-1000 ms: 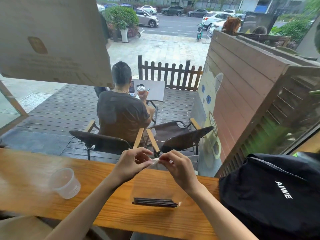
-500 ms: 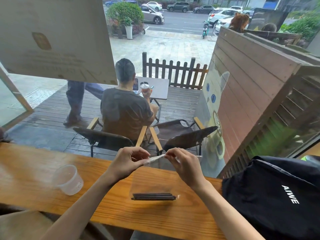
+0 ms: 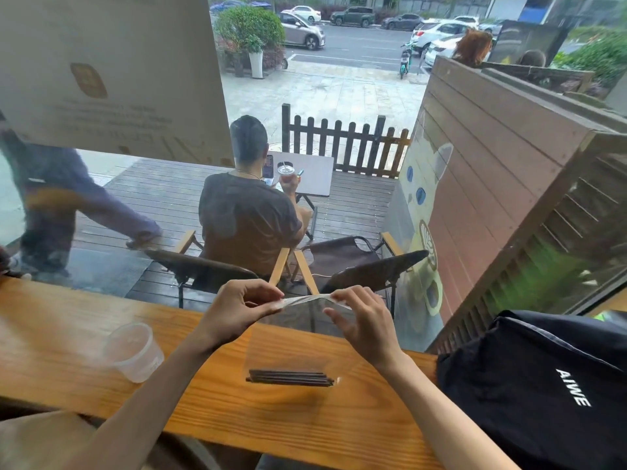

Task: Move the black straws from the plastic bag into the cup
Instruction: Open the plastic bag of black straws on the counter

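The left hand (image 3: 242,308) pinches the left part of the bag's top edge, and the right hand (image 3: 364,318) holds the right part, with its fingers half spread around the strip. Between them the mouth of the bag (image 3: 298,334) is stretched into a thin line, so I judge that the seal is being pulled open and no straw is out yet.

The counter (image 3: 51,337) is long and wooden. On its right end lies a black backpack (image 3: 543,385), well apart from the work. The clear bag hangs from both hands and its bottom seems to rest on the counter. The cup (image 3: 134,351) stands to the left, near the left forearm, and looks empty. The straws (image 3: 291,377) lie in one flat bundle at the bottom of the bag.

The risks, as I judge them: a sudden release of the seal may jerk the bag and scatter the straws on the counter; the left forearm may knock the light cup; and thin straws can slip past the rim if they are poured too quickly.
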